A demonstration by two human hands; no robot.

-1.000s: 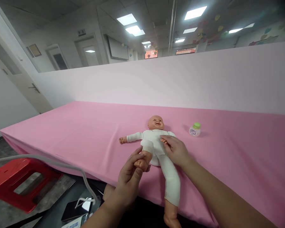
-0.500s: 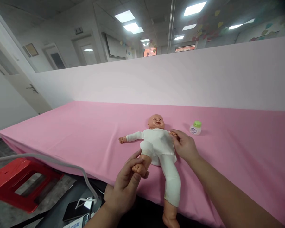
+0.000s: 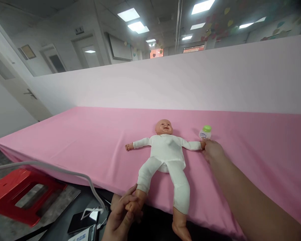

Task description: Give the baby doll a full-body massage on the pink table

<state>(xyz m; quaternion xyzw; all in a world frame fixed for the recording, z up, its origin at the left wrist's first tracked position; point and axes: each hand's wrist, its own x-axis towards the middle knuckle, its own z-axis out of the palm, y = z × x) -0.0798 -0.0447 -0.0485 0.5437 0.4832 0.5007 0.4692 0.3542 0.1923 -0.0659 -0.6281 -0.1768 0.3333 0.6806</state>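
A baby doll in white clothing lies on its back on a pink cloth, its head toward the wall. My left hand is wrapped round the foot of the doll's leg on the left, near the cloth's front edge. Out to the right, my right hand grips the doll's hand, and that arm is stretched sideways. The doll's other arm rests spread on the cloth. Its other leg hangs past the front edge, untouched. Just behind my right hand stands a small clear bottle with a green cap, partly covered by my fingers.
A red plastic stool stands on the floor at left, under a grey cable. Below the front edge lie a black phone and other small items on a dark surface. A white wall panel with glass above borders the back.
The doll's bent leg has straightened down toward me with my left hand. My right hand has drawn the doll's arm from its chest out to the right.
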